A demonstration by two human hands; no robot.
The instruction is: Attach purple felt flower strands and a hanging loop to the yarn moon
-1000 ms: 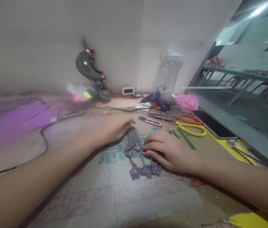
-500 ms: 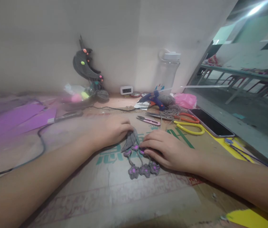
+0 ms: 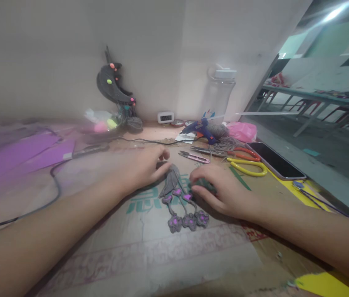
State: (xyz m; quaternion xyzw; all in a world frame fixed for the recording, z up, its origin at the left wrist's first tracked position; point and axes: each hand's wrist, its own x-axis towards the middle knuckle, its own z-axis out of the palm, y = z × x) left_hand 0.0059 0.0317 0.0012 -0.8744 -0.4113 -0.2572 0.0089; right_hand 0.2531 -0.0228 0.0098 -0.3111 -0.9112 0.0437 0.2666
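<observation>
Beyond the hands lie pink snips and scissors.

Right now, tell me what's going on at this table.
A person has both hands around a grey ornament lying on cardboard. The left hand is at its upper end, the thumb seeming to touch it. The right hand is beside it, fingers curled, apparently holding nothing. Three grey flowers with purple spots lie at the ends of its strands, toward the person. Pink snips and a blue glue gun lie beyond the hands.
</observation>
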